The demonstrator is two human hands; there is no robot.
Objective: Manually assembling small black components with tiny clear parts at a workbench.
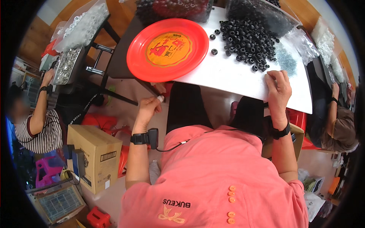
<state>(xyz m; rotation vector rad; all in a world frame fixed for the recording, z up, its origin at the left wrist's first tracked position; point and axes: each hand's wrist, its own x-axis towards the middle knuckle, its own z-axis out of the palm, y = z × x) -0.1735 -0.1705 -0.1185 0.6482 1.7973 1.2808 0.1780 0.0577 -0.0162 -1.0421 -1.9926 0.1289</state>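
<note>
My left hand [149, 110] is closed beside the table's near edge, below the red plate. A small white piece [160, 98] sticks out between its thumb and fingertips. My right hand [280, 89] rests at the table's [224, 78] near right part, fingers bent and pinched together. Whatever its fingertips hold, if anything, is too small to make out. Just past them lies a patch of tiny grey bits [286, 60]. A heap of black ring-shaped parts [249, 40] covers the table's far middle. The round red plate [136, 51], with a yellow printed centre, overhangs the table's left edge.
Clear containers of black parts [175, 9] stand at the back. A clear plastic bag [304, 43] lies at the right. A cardboard box [95, 155] stands on the floor at left. One person [38, 121] sits left, another [338, 127] right, each at a table.
</note>
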